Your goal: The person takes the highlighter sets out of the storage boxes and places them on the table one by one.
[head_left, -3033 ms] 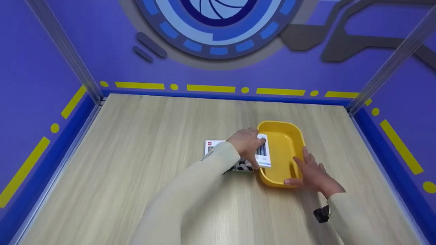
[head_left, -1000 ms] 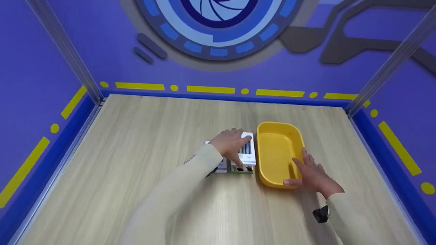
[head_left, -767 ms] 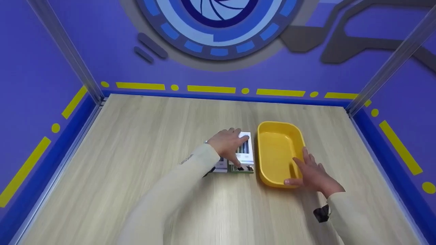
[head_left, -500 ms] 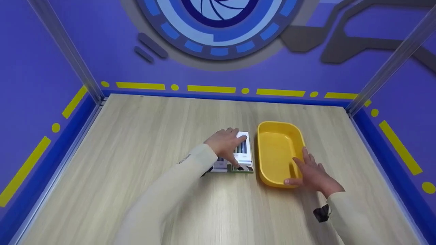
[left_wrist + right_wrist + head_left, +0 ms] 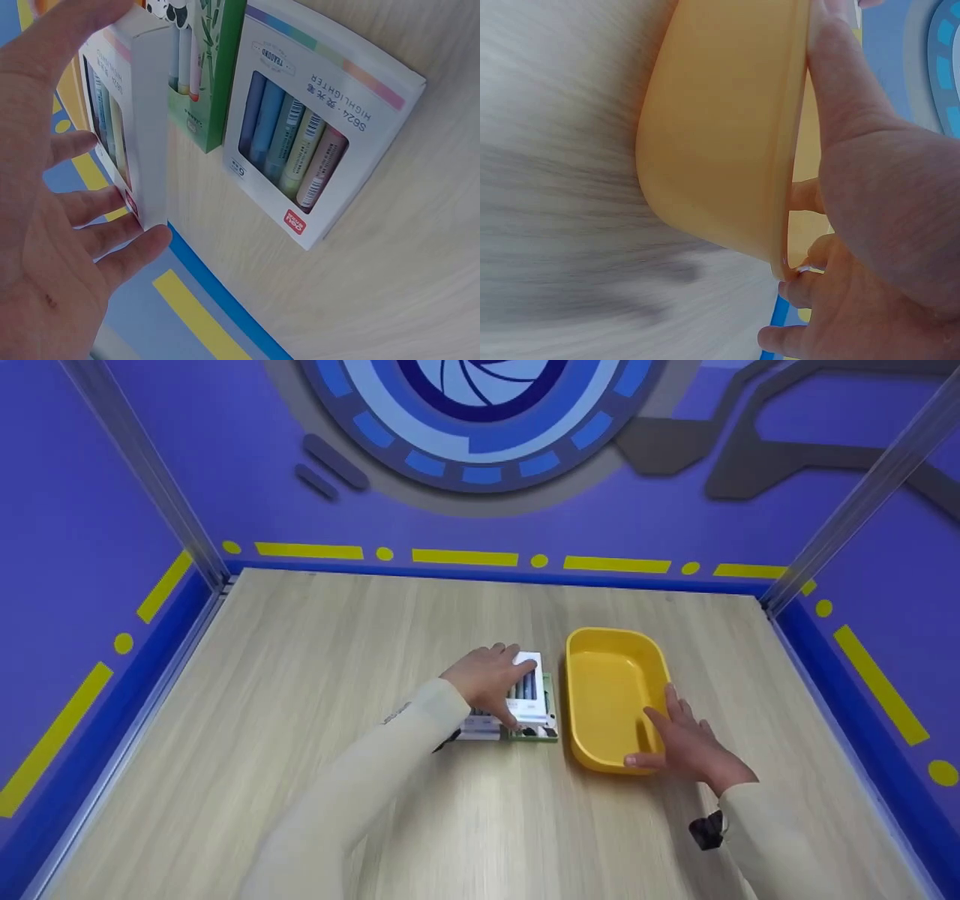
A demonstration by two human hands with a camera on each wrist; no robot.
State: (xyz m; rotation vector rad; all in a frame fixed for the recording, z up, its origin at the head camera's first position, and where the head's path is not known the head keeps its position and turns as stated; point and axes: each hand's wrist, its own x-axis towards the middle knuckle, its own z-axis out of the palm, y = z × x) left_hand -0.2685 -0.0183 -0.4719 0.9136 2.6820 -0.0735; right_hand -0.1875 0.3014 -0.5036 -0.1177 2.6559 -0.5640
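While gripping a slim white cardboard highlighter box (image 5: pixel 526 690) between thumb and fingers, left hand (image 5: pixel 487 679) hovering just left of the yellow tray (image 5: pixel 611 641), box raised on edge above two more packs. Fingers curled round the carton's narrow sides; clear window on its face showing pastel pen barrels in a row, seen close in the left wrist view (image 5: pixel 112 120). Beneath it, lying flat on the pale wood-grain table (image 5: pixel 300 675): a green pack printed with pandas and bamboo (image 5: pixel 199 67), nearest the tray, and beside it, farther from the tray, a second white highlighter pack (image 5: pixel 315 127) with a pastel rainbow stripe along one edge, five rounded markers in blue, green, yellow and pink behind glossy film, barcode stickers on the barrels. Right hand (image 5: pixel 690 742) resting on the tray's near right corner, thumb along the outer wall, fingers reaching over the rim into the hollow, loosely curved round the lip. Tray of smooth matte plastic, oblong with rounded corners and a thin rolled rim (image 5: pixel 780 187), nothing visible inside. Cream long sleeves (image 5: pixel 360 802) on both arms, a dark strap (image 5: pixel 707 832) at the right wrist. Beyond the tray, purple wall panels (image 5: pixel 187 472) with yellow dashes and a blue circular emblem.
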